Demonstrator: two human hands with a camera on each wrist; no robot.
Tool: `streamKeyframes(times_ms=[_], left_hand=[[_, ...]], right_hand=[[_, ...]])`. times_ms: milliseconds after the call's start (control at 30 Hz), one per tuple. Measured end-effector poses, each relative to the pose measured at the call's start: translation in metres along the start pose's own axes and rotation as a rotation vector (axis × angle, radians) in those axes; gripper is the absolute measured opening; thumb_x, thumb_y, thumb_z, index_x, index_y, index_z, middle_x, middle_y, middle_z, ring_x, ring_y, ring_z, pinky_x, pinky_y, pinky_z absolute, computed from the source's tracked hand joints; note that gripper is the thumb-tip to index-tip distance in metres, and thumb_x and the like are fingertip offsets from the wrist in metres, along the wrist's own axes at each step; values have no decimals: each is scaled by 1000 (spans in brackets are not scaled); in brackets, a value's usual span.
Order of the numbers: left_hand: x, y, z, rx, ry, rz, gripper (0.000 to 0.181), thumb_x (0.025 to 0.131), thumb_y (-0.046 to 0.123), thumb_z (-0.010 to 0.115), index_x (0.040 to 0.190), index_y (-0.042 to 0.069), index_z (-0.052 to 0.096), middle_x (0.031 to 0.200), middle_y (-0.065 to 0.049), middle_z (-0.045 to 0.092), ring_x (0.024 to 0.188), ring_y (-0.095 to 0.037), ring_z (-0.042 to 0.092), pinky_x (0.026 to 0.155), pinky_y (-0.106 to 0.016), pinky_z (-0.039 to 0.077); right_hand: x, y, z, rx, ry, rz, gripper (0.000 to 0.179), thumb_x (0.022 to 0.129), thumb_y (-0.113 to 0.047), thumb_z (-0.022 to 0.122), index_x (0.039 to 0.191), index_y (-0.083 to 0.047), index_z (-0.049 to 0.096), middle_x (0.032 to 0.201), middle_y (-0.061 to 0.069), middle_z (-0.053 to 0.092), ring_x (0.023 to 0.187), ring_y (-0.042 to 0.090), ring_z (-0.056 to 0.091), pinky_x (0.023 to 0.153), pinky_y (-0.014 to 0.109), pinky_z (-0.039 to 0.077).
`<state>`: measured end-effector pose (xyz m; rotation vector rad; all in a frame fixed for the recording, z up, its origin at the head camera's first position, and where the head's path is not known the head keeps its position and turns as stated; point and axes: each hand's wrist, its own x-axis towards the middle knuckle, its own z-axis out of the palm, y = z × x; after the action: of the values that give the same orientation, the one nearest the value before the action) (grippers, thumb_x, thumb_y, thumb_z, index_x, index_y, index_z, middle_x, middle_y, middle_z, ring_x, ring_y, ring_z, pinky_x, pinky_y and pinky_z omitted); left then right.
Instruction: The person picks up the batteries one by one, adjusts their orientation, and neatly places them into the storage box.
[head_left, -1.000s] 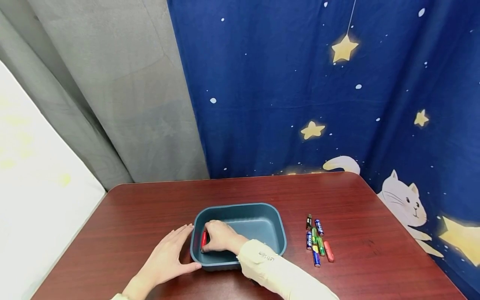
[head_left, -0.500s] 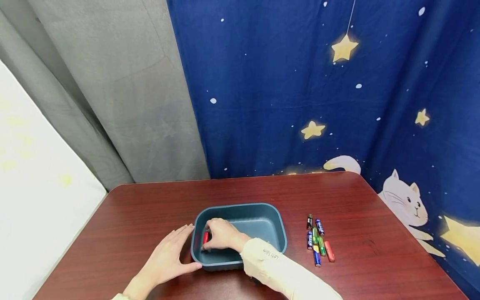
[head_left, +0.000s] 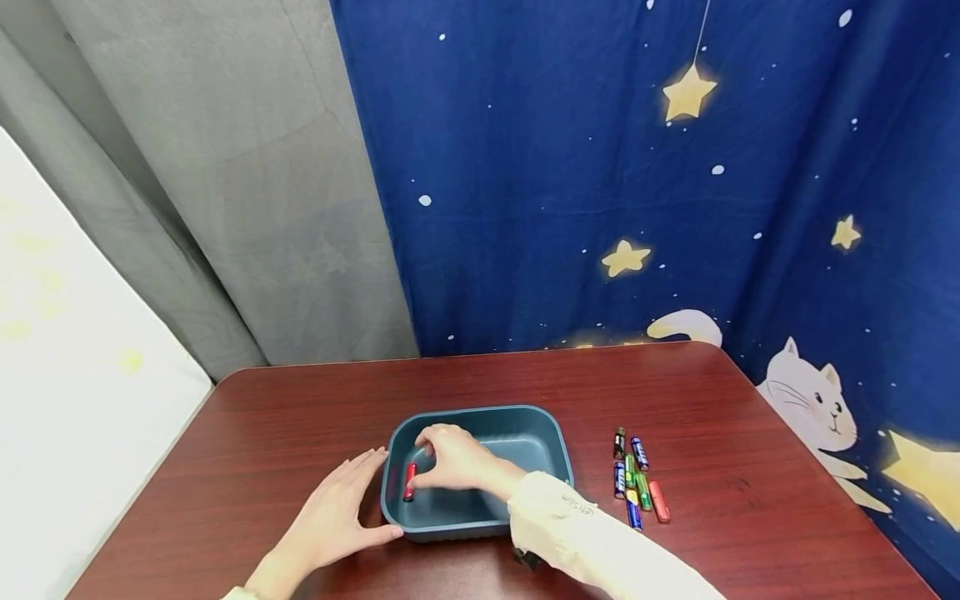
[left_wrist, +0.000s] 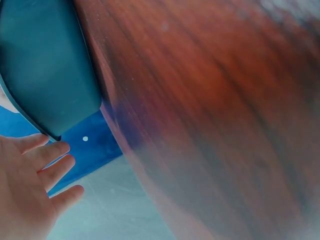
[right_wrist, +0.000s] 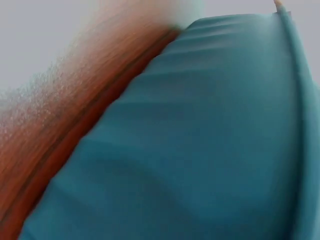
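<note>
A red battery [head_left: 409,482] with a dark end lies at the left end inside the teal rectangular box [head_left: 525,440]. Just right of it, my right hand [head_left: 459,461] reaches over the box, its fingers loosely bent and apart from the battery. My left hand [head_left: 330,518] has its fingers and thumb spread against the box's left side. In the left wrist view, the fingertips of the left hand [left_wrist: 37,172] touch the box rim [left_wrist: 25,116]. The right wrist view is mostly filled by the ribbed outer wall of the box [right_wrist: 175,125]; the right hand's grip is hidden there.
Right of the box, several batteries lie in a loose cluster, including a green one [head_left: 642,492], a blue one [head_left: 639,453] and a red one [head_left: 659,502]. The dark red wooden table [head_left: 315,408] ends at a blue star-patterned curtain [head_left: 525,250] and a grey one.
My right hand has let go of the red battery and drawn back rightward and slightly up. The battery now lies on the box floor. My left hand has stayed in place.
</note>
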<state>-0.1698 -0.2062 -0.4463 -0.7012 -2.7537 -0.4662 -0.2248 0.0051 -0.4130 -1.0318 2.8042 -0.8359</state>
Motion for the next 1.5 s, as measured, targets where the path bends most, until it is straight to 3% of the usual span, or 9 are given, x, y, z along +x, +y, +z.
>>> streamKeyframes(times_ms=[267, 433, 667, 900, 1133, 1333, 1500], left_hand=[[-1, 1, 0, 9, 6, -1, 94, 63, 69, 64, 132, 9, 47, 129, -7, 52, 121, -27, 45, 97, -47, 37], [-1, 1, 1, 10, -9, -18, 94, 62, 69, 65, 133, 10, 46, 130, -6, 51, 121, -26, 44, 98, -46, 36], [-2, 1, 1, 4, -10, -24, 95, 62, 69, 65, 133, 10, 46, 130, -6, 50, 122, -25, 44, 98, -46, 36], [-3, 0, 1, 0, -14, -20, 95, 62, 71, 62, 133, 10, 45, 131, -5, 50, 123, -25, 43, 99, -45, 35], [-2, -1, 2, 7, -7, -12, 96, 63, 74, 59, 133, 11, 45, 131, -5, 49, 123, -24, 43, 99, -44, 35], [-2, -1, 3, 9, 5, 0, 95, 63, 73, 60, 133, 10, 46, 130, -6, 50, 122, -24, 44, 99, -44, 36], [-2, -1, 3, 14, 33, 17, 93, 62, 71, 63, 130, 9, 48, 128, -7, 52, 120, -25, 46, 97, -45, 38]], right_hand=[[-17, 4, -20, 109, 44, -26, 50, 69, -36, 76, 105, -4, 61, 88, 5, 61, 79, 15, 56, 66, 14, 43], [-30, 12, -33, 165, 74, -38, 48, 70, -36, 76, 106, -8, 60, 88, -2, 58, 79, 11, 53, 70, 17, 45], [-52, 26, -53, 201, 143, -71, 46, 70, -33, 75, 106, -9, 60, 89, -5, 57, 81, 17, 56, 74, 29, 49], [-78, 47, -67, 200, 228, -98, 42, 71, -28, 76, 105, -8, 61, 88, -4, 57, 78, 18, 55, 61, 21, 47], [-107, 71, -74, 255, 296, -3, 39, 73, -25, 76, 106, -11, 61, 88, -5, 57, 76, 8, 52, 61, 25, 49], [-125, 88, -80, 291, 366, 54, 40, 73, -22, 76, 106, -7, 61, 86, 2, 58, 72, 16, 54, 61, 26, 49], [-138, 107, -86, 246, 424, 92, 38, 71, -18, 77, 104, -6, 61, 85, 3, 59, 73, 17, 54, 60, 28, 50]])
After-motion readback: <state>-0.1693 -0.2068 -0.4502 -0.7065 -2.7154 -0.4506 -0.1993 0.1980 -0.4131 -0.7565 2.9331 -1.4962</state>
